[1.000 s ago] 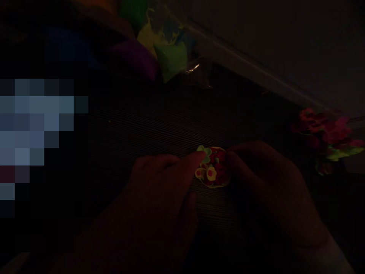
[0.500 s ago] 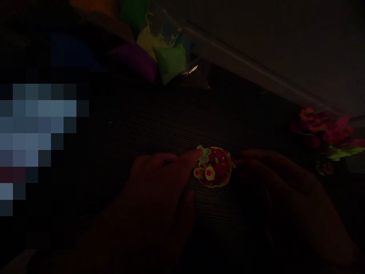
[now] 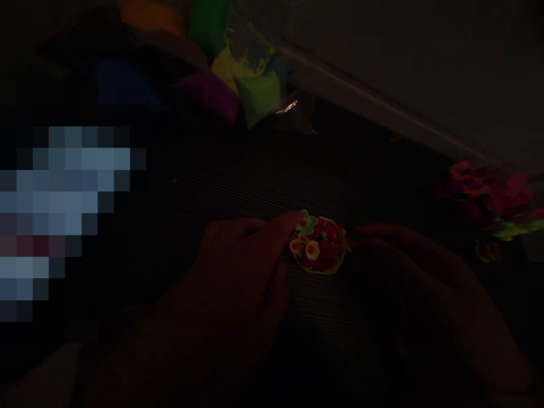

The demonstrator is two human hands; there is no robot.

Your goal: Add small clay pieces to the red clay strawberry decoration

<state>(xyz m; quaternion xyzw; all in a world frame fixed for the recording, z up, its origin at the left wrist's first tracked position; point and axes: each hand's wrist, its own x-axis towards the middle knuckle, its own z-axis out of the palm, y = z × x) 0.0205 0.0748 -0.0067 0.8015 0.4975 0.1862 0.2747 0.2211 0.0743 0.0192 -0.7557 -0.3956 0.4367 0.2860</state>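
Note:
The scene is very dark. A small round basket with a pale yellow rim, looking like modelling clay, is packed with red pieces. Yellow flowers with red centres and a green flower sit on its left side. My left hand is closed at that side, the index fingertip against the green flower and the thumb lower down. From the right, my right hand has its bent fingers together at the basket's rim. Shadow hides its fingertips and the exact contact.
Colourful packets, among them a light green packet and a purple packet, lie at the back left. A pink and red flower bunch stands at the right. A pale raised edge crosses behind. Blurred blocks cover the left side.
The basket has shifted slightly away from me. My left index fingertip has slid from the top of the green flower to its edge, uncovering its red centre. The view has shifted a little.

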